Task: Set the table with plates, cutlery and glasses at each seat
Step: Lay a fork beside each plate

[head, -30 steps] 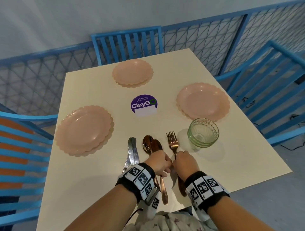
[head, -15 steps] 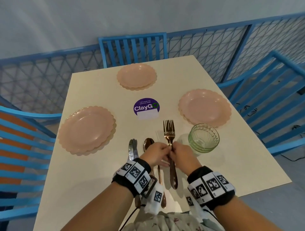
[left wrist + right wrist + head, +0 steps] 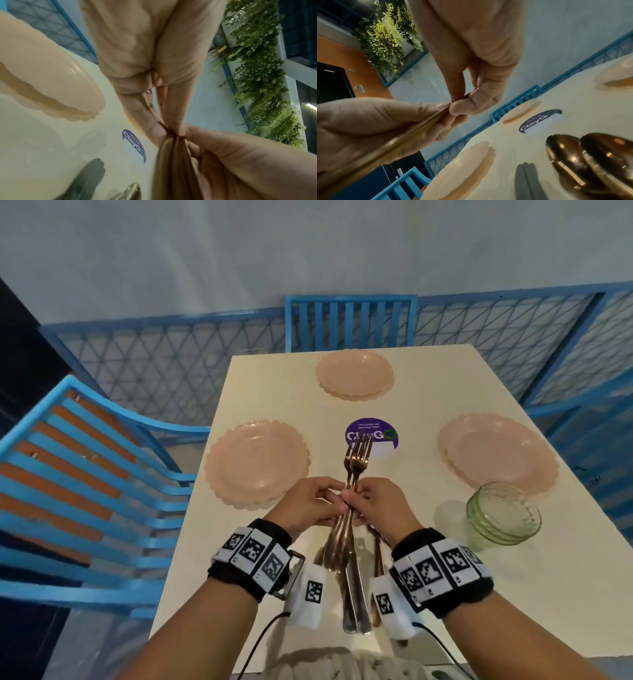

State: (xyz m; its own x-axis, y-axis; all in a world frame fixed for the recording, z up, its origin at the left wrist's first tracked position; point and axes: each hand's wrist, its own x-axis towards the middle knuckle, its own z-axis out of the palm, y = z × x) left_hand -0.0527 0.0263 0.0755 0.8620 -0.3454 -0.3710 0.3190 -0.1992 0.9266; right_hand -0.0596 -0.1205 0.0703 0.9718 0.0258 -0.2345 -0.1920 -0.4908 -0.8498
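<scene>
Both hands meet over the near middle of the cream table (image 3: 445, 594) and pinch a small bunch of copper forks (image 3: 358, 455) by the necks. The tines point away from me, over the purple sticker (image 3: 371, 433). My left hand (image 3: 335, 496) grips from the left and my right hand (image 3: 351, 501) from the right. In the right wrist view the fork handles (image 3: 412, 136) run through my left hand's fingers (image 3: 436, 108). Copper spoons (image 3: 583, 152) and steel knives (image 3: 528, 180) lie on the table under the hands. Three pink scalloped plates stand left (image 3: 257, 463), far (image 3: 354, 374) and right (image 3: 496, 453). A green glass (image 3: 503, 513) stands near right.
Blue slatted chairs stand at the left side (image 3: 85, 491) and the far end (image 3: 349, 323), and blue mesh railing (image 3: 154, 364) runs behind the table. The knife handles (image 3: 352, 611) reach close to the near table edge.
The forks have come up off the table into both hands and moved forward, over the sticker. My head view has swung, so the table now sits further right.
</scene>
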